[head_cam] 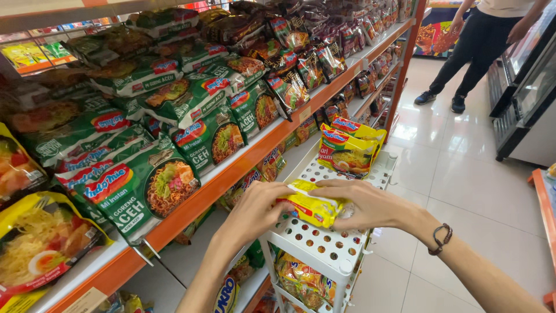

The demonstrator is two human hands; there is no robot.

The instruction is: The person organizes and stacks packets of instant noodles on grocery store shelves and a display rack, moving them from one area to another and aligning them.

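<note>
A yellow noodle packet [311,207], judged light, crinkly and crushable, is pinched at its ends by the left hand [256,210] and right hand [366,204] above the white perforated cart [324,246].

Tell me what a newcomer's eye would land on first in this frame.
First, the two bare hands at bottom centre: the left hand and right hand both grip a yellow noodle packet over a white perforated cart. Next, the orange-edged shelf along the left, crammed with green noodle packets. At top right another person stands on the glossy tiled floor.
</note>
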